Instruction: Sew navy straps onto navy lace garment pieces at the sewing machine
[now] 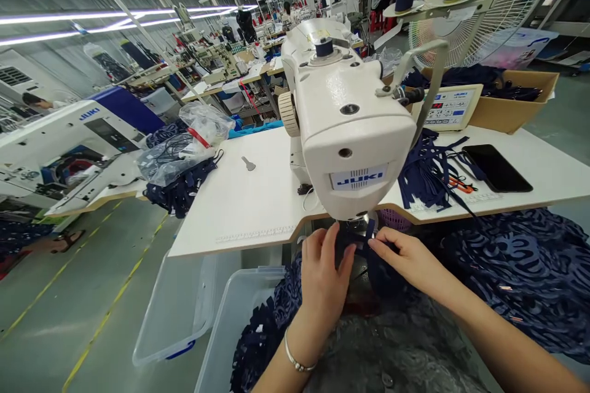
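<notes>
Just below the head of a white JUKI sewing machine point(353, 153), both hands are at a dark navy fabric piece point(386, 273) with narrow straps. My left hand point(325, 273), a bracelet at its wrist, has thumb and fingers closed on the fabric's left part. Across from it, my right hand point(405, 255) pinches a navy strap between thumb and fingers. The needle area is mostly hidden behind the machine head and the fingers. Part of the navy piece hangs under my right hand.
Cut navy strips point(424, 175), a black phone point(498, 167) and a control panel point(452, 107) are on the right of the white table point(249, 196). A clear plastic bin point(225, 313) holding navy fabric stands lower left. Patterned navy fabric point(520, 264) lies at right.
</notes>
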A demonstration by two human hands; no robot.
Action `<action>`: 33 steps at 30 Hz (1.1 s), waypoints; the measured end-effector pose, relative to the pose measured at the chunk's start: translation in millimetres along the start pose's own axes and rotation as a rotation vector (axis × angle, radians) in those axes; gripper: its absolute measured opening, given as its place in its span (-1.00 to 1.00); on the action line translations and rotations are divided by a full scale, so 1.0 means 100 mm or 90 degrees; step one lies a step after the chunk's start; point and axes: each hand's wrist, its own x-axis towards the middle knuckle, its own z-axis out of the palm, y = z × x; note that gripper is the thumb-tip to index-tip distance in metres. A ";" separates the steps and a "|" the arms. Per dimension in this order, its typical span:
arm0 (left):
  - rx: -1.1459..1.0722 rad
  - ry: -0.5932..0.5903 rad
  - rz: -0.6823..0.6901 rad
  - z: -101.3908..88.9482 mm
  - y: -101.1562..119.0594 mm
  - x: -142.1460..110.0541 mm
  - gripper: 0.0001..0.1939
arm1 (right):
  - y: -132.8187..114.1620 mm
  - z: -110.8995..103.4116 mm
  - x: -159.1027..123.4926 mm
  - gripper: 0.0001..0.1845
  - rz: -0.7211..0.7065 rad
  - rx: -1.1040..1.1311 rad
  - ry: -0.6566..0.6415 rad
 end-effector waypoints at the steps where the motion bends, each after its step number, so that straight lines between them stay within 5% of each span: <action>1: 0.043 0.020 0.090 0.00 -0.02 -0.01 -0.68 | 0.00 0.00 0.02 -0.62 -0.002 -0.011 -0.005; 5: 0.106 -0.097 0.278 0.01 -0.08 -0.06 -0.72 | -0.01 -0.06 0.08 -0.64 -0.009 -0.032 -0.020; 10: 0.192 -0.129 0.259 0.10 -0.11 -0.15 -0.61 | 0.04 -0.16 0.14 -0.71 -0.052 0.036 0.051; 18: 0.246 -0.088 0.221 0.18 -0.10 -0.22 -0.57 | 0.08 -0.15 0.33 -0.78 -0.172 -0.006 0.033; 33: 0.255 -0.098 0.200 0.18 -0.14 -0.21 -0.54 | 0.04 -0.11 0.42 -0.71 -0.177 -0.053 0.036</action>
